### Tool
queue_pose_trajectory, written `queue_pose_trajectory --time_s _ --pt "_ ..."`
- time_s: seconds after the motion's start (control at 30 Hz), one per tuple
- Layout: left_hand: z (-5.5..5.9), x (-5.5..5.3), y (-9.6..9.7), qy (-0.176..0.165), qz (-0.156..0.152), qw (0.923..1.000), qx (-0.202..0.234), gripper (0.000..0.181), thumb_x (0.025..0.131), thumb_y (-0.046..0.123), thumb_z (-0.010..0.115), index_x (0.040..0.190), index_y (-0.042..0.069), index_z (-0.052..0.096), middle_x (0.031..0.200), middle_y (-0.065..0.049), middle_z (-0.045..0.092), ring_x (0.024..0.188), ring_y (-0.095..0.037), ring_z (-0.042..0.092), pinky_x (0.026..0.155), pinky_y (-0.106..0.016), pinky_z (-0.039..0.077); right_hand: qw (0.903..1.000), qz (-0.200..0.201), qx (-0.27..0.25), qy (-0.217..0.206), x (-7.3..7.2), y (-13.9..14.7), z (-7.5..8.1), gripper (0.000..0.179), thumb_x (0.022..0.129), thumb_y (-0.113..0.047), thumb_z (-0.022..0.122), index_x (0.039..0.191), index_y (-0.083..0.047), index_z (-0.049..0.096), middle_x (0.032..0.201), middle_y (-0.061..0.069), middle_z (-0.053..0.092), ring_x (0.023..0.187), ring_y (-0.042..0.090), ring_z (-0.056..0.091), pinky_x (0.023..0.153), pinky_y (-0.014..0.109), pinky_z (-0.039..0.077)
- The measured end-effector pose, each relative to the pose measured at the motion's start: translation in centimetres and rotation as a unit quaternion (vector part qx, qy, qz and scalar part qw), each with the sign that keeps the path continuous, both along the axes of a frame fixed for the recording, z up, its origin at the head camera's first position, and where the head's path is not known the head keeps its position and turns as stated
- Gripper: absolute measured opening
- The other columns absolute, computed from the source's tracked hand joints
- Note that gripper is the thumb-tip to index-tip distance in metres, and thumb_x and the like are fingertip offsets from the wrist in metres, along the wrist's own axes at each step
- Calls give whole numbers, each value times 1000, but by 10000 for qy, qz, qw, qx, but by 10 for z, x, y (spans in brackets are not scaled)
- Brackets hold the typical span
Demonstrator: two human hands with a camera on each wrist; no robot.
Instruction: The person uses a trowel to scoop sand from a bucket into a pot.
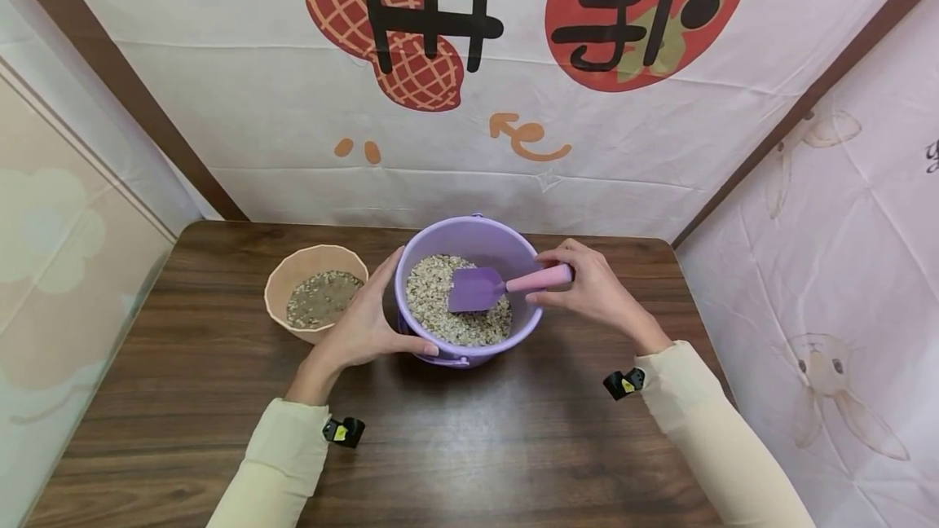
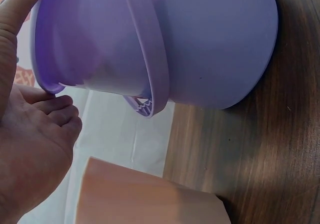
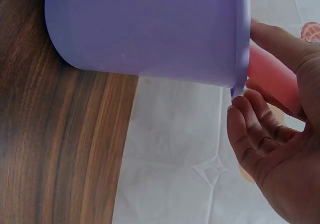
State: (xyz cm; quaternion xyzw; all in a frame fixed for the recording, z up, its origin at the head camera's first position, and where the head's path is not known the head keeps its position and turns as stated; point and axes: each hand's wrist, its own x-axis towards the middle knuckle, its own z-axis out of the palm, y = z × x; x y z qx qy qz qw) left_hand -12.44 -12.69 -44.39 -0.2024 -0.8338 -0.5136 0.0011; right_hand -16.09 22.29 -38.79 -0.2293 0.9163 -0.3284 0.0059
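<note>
A purple bucket (image 1: 475,358) stands on the table with pale, speckled, gravel-like grains (image 1: 433,300) inside. My left hand (image 1: 363,324) grips its left side, the thumb over the front rim and the fingers farther back; the left wrist view shows those fingertips curled at the rim. On the opposite side my right hand (image 1: 587,283) holds the rim between thumb and fingers. A small shovel lies on the grains, its purple blade (image 1: 477,290) flat and its pink handle (image 1: 539,278) resting across the rim, passing between my right thumb and fingers.
Left of the bucket, partly behind my left hand, is a peach-coloured container (image 1: 277,292) holding grains and a smooth brownish patch. The brown wooden table (image 1: 469,455) ends at a printed cloth wall (image 1: 293,186) behind. More printed cloth (image 1: 844,267) hangs on the right.
</note>
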Motion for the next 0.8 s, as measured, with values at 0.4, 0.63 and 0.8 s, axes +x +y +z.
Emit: queue_pose_trajectory --time_s 0.4,0.63,0.8 --pt "-1 1 0 -161 34 9999 9 145 47 43 104 163 19 20 162 -8 30 146 -28 29 119 -58 22 9997 -93 114 -218 -5 -6 2 53 72 -32 94 116 -8 77 99 0 61 93 20 57 81 38 47" --pt "-1 1 -1 -164 11 9998 62 143 49 43 103 163 19 20 162 -9 30 146 -30 30 119 -59 21 9997 43 -124 -220 -5 -8 2 32 72 -22 95 102 -15 83 90 -4 60 89 15 57 78 35 48" --pt "-1 2 -1 -167 28 9999 25 144 49 43 103 164 18 19 162 -10 30 147 -30 29 119 -59 21 9998 87 -167 -83 -4 -10 3 29 72 -21 95 98 -16 84 87 -7 66 85 13 62 74 33 49"
